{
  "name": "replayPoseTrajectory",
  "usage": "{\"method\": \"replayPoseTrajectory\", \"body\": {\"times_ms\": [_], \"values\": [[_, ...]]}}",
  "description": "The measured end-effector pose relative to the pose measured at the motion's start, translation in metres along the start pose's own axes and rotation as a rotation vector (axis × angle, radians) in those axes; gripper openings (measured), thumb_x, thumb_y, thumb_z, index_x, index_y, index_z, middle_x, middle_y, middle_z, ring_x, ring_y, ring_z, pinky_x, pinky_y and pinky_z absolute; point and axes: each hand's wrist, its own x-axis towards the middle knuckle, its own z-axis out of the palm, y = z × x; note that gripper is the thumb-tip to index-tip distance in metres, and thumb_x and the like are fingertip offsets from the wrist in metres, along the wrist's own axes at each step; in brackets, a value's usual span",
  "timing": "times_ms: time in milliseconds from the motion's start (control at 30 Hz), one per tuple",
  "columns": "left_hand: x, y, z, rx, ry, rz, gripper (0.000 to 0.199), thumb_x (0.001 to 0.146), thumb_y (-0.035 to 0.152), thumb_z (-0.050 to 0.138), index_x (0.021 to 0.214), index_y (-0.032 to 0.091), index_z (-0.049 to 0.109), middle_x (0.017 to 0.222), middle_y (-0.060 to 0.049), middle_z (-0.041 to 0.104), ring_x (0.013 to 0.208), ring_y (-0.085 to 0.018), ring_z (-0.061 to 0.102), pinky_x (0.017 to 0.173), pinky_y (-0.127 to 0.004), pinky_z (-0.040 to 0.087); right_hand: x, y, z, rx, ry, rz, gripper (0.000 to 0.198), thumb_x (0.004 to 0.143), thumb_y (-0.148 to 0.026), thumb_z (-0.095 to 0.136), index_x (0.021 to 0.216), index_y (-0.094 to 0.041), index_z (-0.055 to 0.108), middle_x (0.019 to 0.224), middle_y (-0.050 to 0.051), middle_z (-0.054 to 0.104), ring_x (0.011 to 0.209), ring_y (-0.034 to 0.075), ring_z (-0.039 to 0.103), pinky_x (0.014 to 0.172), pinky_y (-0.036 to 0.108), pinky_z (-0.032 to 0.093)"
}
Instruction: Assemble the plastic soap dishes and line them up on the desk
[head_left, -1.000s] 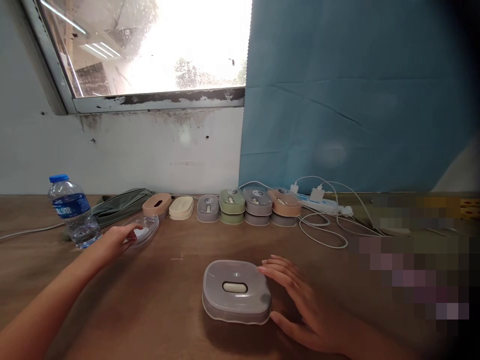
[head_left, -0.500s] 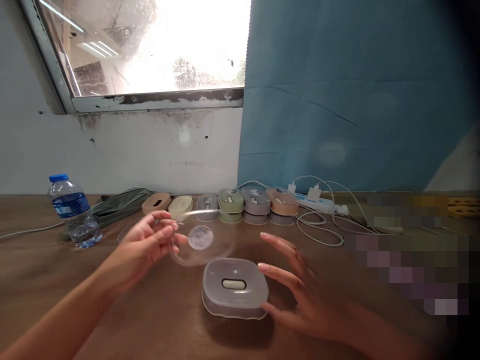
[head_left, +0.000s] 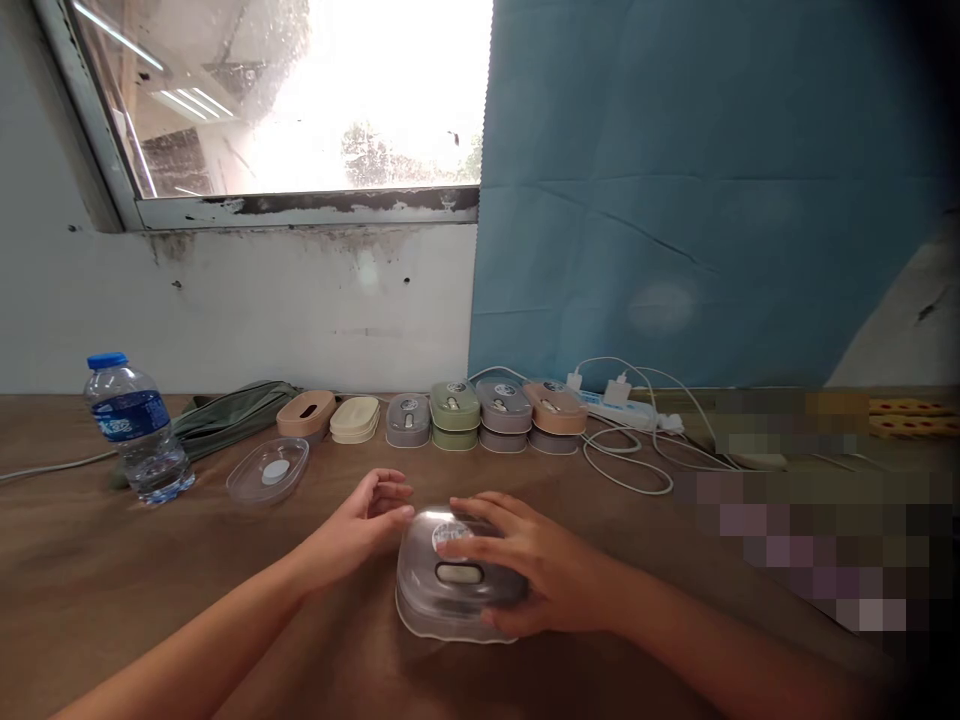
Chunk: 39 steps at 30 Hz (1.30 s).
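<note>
A grey rounded plastic box (head_left: 450, 612) with a white oval latch sits on the wooden table (head_left: 150, 590) in front of me. A clear cover (head_left: 417, 548) with a round white sticker lies over its top. My right hand (head_left: 541, 572) is spread over the cover and box, fingers on top and thumb at the near edge. My left hand (head_left: 361, 528) holds the cover's left edge with curled fingers.
A second clear cover (head_left: 268, 470) lies to the left, next to a water bottle (head_left: 135, 432) and a green pouch (head_left: 225, 415). Several small coloured boxes (head_left: 454, 415) line the wall. A power strip (head_left: 626, 407) with white cables (head_left: 622, 468) lies to the right.
My left hand carried a clear cover from beside the bottle to the grey box and set it on top. My right hand moved from the box's right side onto the cover.
</note>
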Motion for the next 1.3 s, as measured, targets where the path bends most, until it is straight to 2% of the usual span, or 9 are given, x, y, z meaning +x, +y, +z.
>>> {"method": "replayPoseTrajectory", "body": {"times_ms": [100, 200, 433, 600, 800, 967, 1067, 1233, 1300], "values": [[-0.003, -0.014, -0.007, 0.037, -0.238, -0.004, 0.044, 0.075, 0.032, 0.065, 0.113, 0.022, 0.045, 0.120, -0.008, 0.050, 0.114, -0.023, 0.047, 0.098, -0.041, 0.036, 0.001, -0.002, 0.002, 0.036, -0.064, 0.011, 0.058, 0.077, -0.044, 0.060, 0.130, -0.030, 0.043, 0.138, 0.013, 0.039, 0.124, 0.029, 0.038, 0.097, 0.047, 0.036], [-0.006, -0.026, -0.009, 0.051, -0.363, 0.069, 0.053, 0.072, 0.028, 0.070, 0.117, 0.024, 0.043, 0.121, -0.007, 0.047, 0.112, -0.022, 0.047, 0.096, -0.042, 0.037, -0.002, -0.003, 0.006, 0.015, -0.068, 0.010, 0.062, 0.077, -0.044, 0.060, 0.133, -0.030, 0.039, 0.142, 0.014, 0.032, 0.128, 0.032, 0.032, 0.098, 0.051, 0.034], [-0.003, -0.027, -0.012, -0.007, -0.430, 0.087, 0.051, 0.070, 0.029, 0.072, 0.114, 0.023, 0.044, 0.117, -0.008, 0.051, 0.114, -0.024, 0.045, 0.095, -0.043, 0.036, 0.000, -0.006, 0.010, -0.014, -0.047, -0.023, 0.065, 0.074, -0.043, 0.063, 0.133, -0.031, 0.039, 0.141, 0.016, 0.033, 0.125, 0.034, 0.036, 0.096, 0.051, 0.035], [-0.007, -0.034, -0.014, -0.003, -0.468, 0.151, 0.051, 0.075, 0.030, 0.068, 0.118, 0.024, 0.041, 0.129, -0.009, 0.043, 0.119, -0.024, 0.042, 0.099, -0.044, 0.032, 0.001, -0.008, 0.016, -0.039, -0.007, -0.034, 0.070, 0.069, -0.039, 0.066, 0.133, -0.032, 0.040, 0.141, 0.016, 0.032, 0.123, 0.037, 0.037, 0.095, 0.054, 0.033], [-0.008, -0.036, -0.022, 0.376, -0.419, 0.324, 0.049, 0.080, 0.032, 0.061, 0.121, 0.025, 0.035, 0.141, -0.011, 0.024, 0.131, -0.026, 0.025, 0.106, -0.044, 0.023, 0.000, -0.009, 0.024, 0.053, 0.058, -0.025, 0.076, 0.060, -0.035, 0.069, 0.131, -0.029, 0.043, 0.142, 0.016, 0.030, 0.124, 0.036, 0.035, 0.096, 0.052, 0.032], [0.002, -0.034, -0.018, 0.626, -0.477, 0.415, 0.079, 0.058, 0.035, 0.077, 0.116, 0.024, 0.026, 0.134, -0.013, 0.030, 0.124, -0.029, 0.036, 0.100, -0.040, 0.034, 0.000, -0.006, 0.021, 0.138, 0.052, -0.054, 0.070, 0.059, -0.035, 0.071, 0.126, -0.030, 0.049, 0.140, 0.012, 0.032, 0.122, 0.032, 0.036, 0.095, 0.048, 0.035], [0.003, -0.038, -0.012, 0.683, -0.450, 0.436, 0.087, 0.053, 0.038, 0.079, 0.118, 0.024, 0.023, 0.127, -0.012, 0.036, 0.118, -0.029, 0.041, 0.096, -0.038, 0.039, -0.002, -0.001, 0.020, 0.178, 0.048, -0.099, 0.068, 0.059, -0.038, 0.072, 0.124, -0.031, 0.051, 0.140, 0.010, 0.032, 0.121, 0.031, 0.037, 0.094, 0.045, 0.036], [0.000, -0.040, -0.004, 0.674, -0.537, 0.582, 0.100, 0.047, 0.039, 0.082, 0.130, 0.029, 0.028, 0.135, -0.010, 0.027, 0.125, -0.032, 0.032, 0.103, -0.040, 0.031, -0.008, 0.014, 0.036, 0.301, 0.140, -0.183, 0.089, 0.059, -0.042, 0.070, 0.137, -0.022, 0.031, 0.138, 0.013, 0.035, 0.125, 0.027, 0.035, 0.100, 0.042, 0.032], [-0.001, -0.039, -0.003, 0.680, -0.571, 0.566, 0.099, 0.047, 0.038, 0.083, 0.131, 0.031, 0.032, 0.138, -0.009, 0.023, 0.126, -0.034, 0.031, 0.103, -0.041, 0.032, -0.010, 0.019, 0.043, 0.357, 0.185, -0.158, 0.099, 0.058, -0.046, 0.071, 0.139, -0.018, 0.021, 0.136, 0.015, 0.036, 0.126, 0.027, 0.034, 0.101, 0.040, 0.033]]}}
